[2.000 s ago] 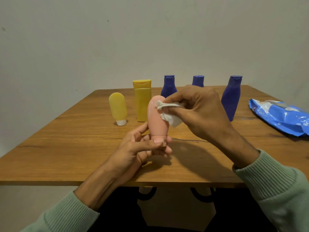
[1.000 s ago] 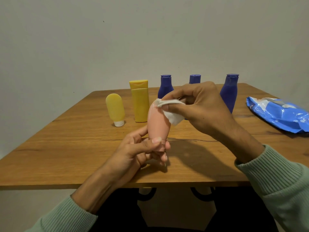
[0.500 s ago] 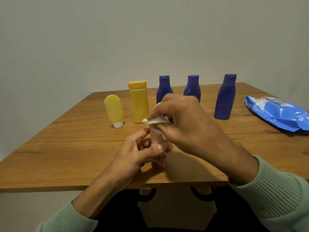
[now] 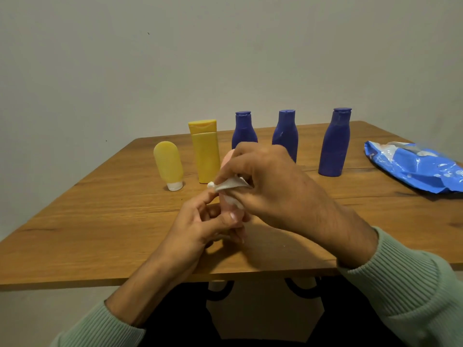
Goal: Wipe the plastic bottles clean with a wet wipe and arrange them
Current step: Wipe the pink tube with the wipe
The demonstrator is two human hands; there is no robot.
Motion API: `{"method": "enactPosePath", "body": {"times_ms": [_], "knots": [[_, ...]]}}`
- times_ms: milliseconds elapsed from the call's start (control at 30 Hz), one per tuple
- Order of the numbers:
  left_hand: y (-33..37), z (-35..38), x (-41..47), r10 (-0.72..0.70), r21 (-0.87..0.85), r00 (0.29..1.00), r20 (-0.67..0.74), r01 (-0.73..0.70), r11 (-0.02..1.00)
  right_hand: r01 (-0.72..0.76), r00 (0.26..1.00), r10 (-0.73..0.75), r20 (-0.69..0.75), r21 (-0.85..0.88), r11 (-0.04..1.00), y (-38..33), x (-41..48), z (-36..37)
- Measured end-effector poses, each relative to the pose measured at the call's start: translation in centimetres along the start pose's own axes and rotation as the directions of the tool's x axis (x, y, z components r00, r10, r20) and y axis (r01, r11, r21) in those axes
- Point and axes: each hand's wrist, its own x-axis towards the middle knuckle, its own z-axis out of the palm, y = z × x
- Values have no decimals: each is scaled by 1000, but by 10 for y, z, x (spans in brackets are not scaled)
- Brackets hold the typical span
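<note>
Pink bottle (image 4: 228, 158) — wipe (image 4: 231, 184) pressed on.

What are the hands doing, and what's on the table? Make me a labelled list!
left hand: holds pink bottle
right hand: presses wet wipe on it
yellow: rounded yellow bottle on its white cap; yellow flip-top bottle
blue: left blue bottle, middle blue bottle, taller right blue bottle, upright
right side: blue wipes pack on wooden table

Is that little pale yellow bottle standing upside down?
Yes: the pale yellow bottle stands upright on its white cap on the table, rounded end up.
</note>
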Motion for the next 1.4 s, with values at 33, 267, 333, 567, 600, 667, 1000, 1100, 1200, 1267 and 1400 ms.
{"method": "enactPosePath", "body": {"times_ms": [33, 267, 333, 567, 600, 667, 1000, 1100, 1200, 1267, 1400], "knots": [[0, 0, 0, 2, -8, 1000, -2, -2, 1000, 16, 1000, -16, 2, -2, 1000, 1, 0, 0], [2, 1, 2, 14, -1, 1000, 10, -14, 1000, -15, 929, 35, -369, 56, 998, 20, 2, 2], [1, 1, 2, 18, 9, 1000, 8, -18, 1000, -39, 921, 57, -386, 55, 998, 19, 1, 3], [-1, 0, 1, 52, -16, 998, -25, -52, 999, 36, 991, -37, -127, -16, 999, -5, -6, 12], [0, 0, 2, 51, 8, 999, -5, -51, 999, 28, 983, -29, -181, -8, 1000, -2, -5, 11], [1, 2, 1, 44, 41, 999, 21, -44, 998, 3, 956, 3, -294, 19, 1000, 6, -2, 7], [8, 4, -1, 2, -82, 1000, 14, -1, 997, -207, 863, 357, -358, 394, 895, 27, 5, -4], [8, 3, -2, 17, -115, 999, 35, -13, 993, -290, 861, 475, -184, 589, 754, 36, 2, -4], [8, 2, -1, 19, -142, 999, 38, -14, 990, -249, 836, 499, -227, 654, 715, 35, 3, -4], [8, 3, -1, 6, -130, 1000, 20, -3, 992, -197, 851, 466, -243, 675, 711, 31, 4, -7], [6, 4, 0, 27, -123, 1000, -4, -28, 992, -216, 955, 291, -56, 541, 813, 22, 2, -14]]}}
